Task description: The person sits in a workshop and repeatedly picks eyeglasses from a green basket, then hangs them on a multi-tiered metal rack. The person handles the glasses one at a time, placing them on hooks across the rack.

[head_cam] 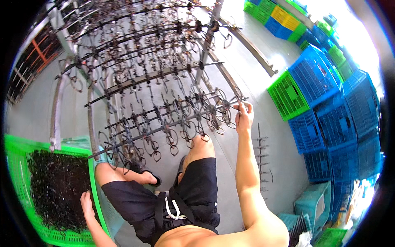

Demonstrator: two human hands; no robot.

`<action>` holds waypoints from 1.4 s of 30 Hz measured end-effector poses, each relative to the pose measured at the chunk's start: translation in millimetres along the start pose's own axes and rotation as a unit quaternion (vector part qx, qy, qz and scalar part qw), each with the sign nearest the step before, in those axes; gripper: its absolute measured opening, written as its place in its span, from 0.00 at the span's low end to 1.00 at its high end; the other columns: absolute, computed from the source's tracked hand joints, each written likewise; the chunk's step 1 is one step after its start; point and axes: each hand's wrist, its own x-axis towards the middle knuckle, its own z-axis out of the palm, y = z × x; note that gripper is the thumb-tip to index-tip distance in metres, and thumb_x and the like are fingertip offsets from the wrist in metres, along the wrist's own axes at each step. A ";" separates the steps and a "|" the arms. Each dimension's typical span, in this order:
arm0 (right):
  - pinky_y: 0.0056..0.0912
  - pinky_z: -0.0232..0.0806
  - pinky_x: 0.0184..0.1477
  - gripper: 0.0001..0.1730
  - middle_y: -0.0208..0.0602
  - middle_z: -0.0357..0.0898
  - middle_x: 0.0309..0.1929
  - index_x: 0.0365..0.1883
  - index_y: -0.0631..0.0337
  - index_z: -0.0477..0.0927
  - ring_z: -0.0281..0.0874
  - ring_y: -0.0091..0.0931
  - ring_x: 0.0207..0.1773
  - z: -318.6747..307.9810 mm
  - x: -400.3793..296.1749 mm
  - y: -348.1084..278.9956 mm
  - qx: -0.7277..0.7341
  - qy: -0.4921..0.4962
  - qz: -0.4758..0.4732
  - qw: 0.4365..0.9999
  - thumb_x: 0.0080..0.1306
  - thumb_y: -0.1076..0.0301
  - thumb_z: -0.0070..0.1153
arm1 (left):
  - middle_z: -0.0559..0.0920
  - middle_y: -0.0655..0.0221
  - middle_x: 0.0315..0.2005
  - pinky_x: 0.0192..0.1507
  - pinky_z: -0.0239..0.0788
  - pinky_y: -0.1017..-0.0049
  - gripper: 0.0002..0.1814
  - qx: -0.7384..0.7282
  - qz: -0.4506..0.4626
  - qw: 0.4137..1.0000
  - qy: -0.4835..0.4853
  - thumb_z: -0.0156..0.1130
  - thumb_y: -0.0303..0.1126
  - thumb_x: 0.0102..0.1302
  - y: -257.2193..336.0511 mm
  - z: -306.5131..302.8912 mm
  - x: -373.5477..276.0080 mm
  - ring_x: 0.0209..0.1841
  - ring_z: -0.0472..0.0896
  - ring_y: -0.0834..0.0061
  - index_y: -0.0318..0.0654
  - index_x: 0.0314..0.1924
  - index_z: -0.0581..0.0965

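A dark rod (166, 126) crosses in front of me, hung with many looped pieces (172, 142) that look like eyeglass frames. My right hand (244, 115) is at the rod's right end, its fingers curled around it. On my left stands a green plastic crate (99, 197) holding a heap of thin dark pieces (58, 191). My left hand (87, 203) rests over the heap's right side, just inside the crate wall. Its fingertips are against the dark pieces, and whether they grip any is unclear.
Behind the rod rises a metal rack (205, 55) with several more loaded rods (148, 75). Stacked blue crates (336, 120) and a green crate (288, 95) line the right. A spiked rod (260, 154) lies on the floor. A teal crate (311, 200) stands at lower right.
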 end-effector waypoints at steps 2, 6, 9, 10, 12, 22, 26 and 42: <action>0.18 0.44 0.10 0.06 0.37 0.79 0.28 0.36 0.55 0.70 0.55 0.15 0.10 2.6 3.8 -1.0 0.009 -0.008 0.033 0.999 0.63 0.66 0.52 | 0.62 0.75 0.21 0.29 0.53 0.75 0.12 0.002 -0.017 1.000 0.011 0.50 0.34 0.63 8.8 -3.8 1.4 0.26 0.60 0.82 0.39 0.23 0.63; 0.24 0.59 0.24 0.20 0.32 0.76 0.19 0.26 0.57 0.73 0.66 0.20 0.19 2.3 39.4 -7.3 -0.212 -0.106 0.038 0.971 0.66 0.50 0.46 | 0.73 0.71 0.22 0.18 0.61 0.80 0.06 -0.136 -0.043 0.990 0.019 0.52 0.33 0.63 24.6 -7.7 0.1 0.19 0.70 0.80 0.43 0.37 0.68; 0.24 0.63 0.31 0.21 0.30 0.75 0.26 0.32 0.56 0.77 0.68 0.21 0.24 -0.2 47.3 -14.2 -0.321 -0.085 0.087 0.939 0.63 0.46 0.51 | 0.73 0.71 0.19 0.13 0.58 0.80 0.08 -0.136 0.011 0.987 0.088 0.54 0.36 0.65 61.1 4.8 -15.2 0.15 0.68 0.82 0.41 0.39 0.71; 0.25 0.65 0.36 0.20 0.31 0.76 0.33 0.37 0.57 0.78 0.72 0.21 0.30 3.5 37.6 -16.5 -0.254 -0.083 0.126 0.955 0.62 0.48 0.54 | 0.73 0.71 0.19 0.13 0.56 0.81 0.09 -0.137 0.036 0.987 0.074 0.54 0.37 0.65 51.2 -11.1 -12.1 0.13 0.66 0.84 0.41 0.40 0.72; 0.22 0.63 0.39 0.20 0.26 0.77 0.41 0.47 0.53 0.75 0.71 0.19 0.32 -32.3 26.4 -5.3 -0.200 -0.093 0.093 0.971 0.62 0.51 0.54 | 0.73 0.72 0.17 0.12 0.52 0.84 0.10 -0.207 0.030 0.976 0.052 0.53 0.38 0.67 59.5 -17.5 -26.1 0.12 0.63 0.87 0.39 0.40 0.72; 0.17 0.59 0.21 0.20 0.20 0.66 0.17 0.29 0.51 0.73 0.62 0.15 0.17 -18.0 68.2 -15.6 -0.267 -0.083 0.155 0.947 0.62 0.43 0.53 | 0.75 0.71 0.19 0.16 0.53 0.83 0.15 -0.397 -0.023 0.917 -0.020 0.46 0.43 0.69 48.0 -6.9 -52.0 0.15 0.68 0.82 0.40 0.39 0.72; 0.19 0.53 0.12 0.22 0.21 0.65 0.12 0.23 0.52 0.72 0.58 0.17 0.10 21.4 78.6 -26.9 -0.349 -0.058 0.184 0.917 0.60 0.42 0.54 | 0.76 0.72 0.20 0.20 0.59 0.82 0.12 -0.392 -0.006 0.920 -0.006 0.49 0.41 0.68 57.7 9.3 -39.7 0.18 0.71 0.83 0.40 0.36 0.73; 0.20 0.55 0.13 0.28 0.23 0.66 0.12 0.20 0.50 0.70 0.63 0.17 0.11 19.7 85.6 -38.1 -0.454 -0.101 0.148 0.873 0.57 0.34 0.52 | 0.73 0.77 0.26 0.24 0.60 0.82 0.02 -0.198 0.128 0.970 0.059 0.53 0.29 0.62 77.2 48.1 4.6 0.22 0.70 0.84 0.41 0.32 0.71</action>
